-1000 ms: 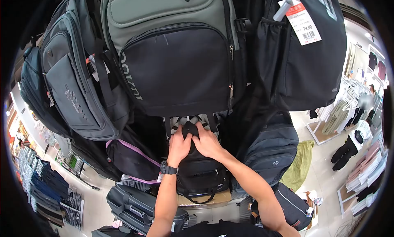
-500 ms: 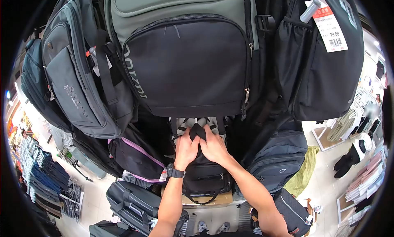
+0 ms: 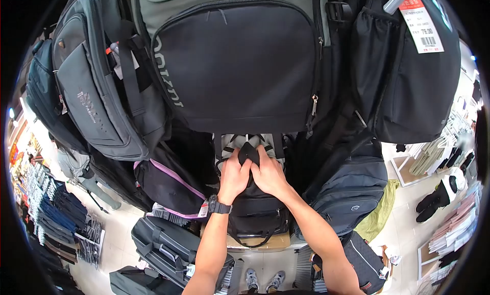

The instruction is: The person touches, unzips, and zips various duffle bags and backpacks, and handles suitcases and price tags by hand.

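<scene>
Both hands meet below a large grey-and-black backpack that hangs in front of me. My left hand, with a dark watch on the wrist, is closed on one side of a black fabric piece with a pointed top. On its other side my right hand is closed too, its thumb close to the left one. This fabric piece sits at the top of a black bag with a carry handle. Grey-and-white material lies behind my fingers. My fingertips are partly hidden.
Grey backpacks hang at left, a black backpack with a price tag at upper right. Lower down are a purple-trimmed bag, a navy backpack and dark suitcases. Clothes racks and people stand farther off.
The hanging backpacks sit slightly higher in view and the floor shows a little more. Both hands keep their hold on the black fabric piece. The person at left has shifted a little.
</scene>
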A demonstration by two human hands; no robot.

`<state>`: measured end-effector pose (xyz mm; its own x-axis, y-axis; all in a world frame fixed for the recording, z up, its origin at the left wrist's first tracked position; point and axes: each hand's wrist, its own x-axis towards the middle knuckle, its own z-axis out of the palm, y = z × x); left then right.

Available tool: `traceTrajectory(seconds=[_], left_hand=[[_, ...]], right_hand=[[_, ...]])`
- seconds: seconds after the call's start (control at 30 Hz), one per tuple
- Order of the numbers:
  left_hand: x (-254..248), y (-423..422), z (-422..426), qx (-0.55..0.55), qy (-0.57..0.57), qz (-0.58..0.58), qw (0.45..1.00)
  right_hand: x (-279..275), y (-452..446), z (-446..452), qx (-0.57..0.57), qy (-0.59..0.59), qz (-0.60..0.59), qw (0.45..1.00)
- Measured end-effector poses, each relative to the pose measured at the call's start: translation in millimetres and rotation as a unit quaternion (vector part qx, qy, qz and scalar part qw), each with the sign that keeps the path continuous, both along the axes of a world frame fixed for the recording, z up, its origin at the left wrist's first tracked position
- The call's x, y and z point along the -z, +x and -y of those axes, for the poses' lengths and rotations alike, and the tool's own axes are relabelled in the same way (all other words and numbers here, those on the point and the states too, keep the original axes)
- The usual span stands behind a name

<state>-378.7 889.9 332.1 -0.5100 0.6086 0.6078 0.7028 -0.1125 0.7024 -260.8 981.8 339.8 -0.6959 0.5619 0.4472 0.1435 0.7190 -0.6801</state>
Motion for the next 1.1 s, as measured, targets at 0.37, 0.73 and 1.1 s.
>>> traceTrajectory(seconds=[0.37,0.73,1.1], left_hand=[[13.3,35.3,45.1,-0.160,0.018,-0.123,0.979],[364.3,136.5,299.6,-0.007,-0.278,0.116,0.953],[151.8,66.7,189.0,-0.063,-0.104,0.036,0.992]], right_hand=[[12.9,24.5,14.2,0.033,0.027,-0.058,0.997],[218.7,212.5,159.4,0.136,-0.222,-0.044,0.965],[119.4,165.4,75.1,0.085,-0.138,-0.037,0.986]])
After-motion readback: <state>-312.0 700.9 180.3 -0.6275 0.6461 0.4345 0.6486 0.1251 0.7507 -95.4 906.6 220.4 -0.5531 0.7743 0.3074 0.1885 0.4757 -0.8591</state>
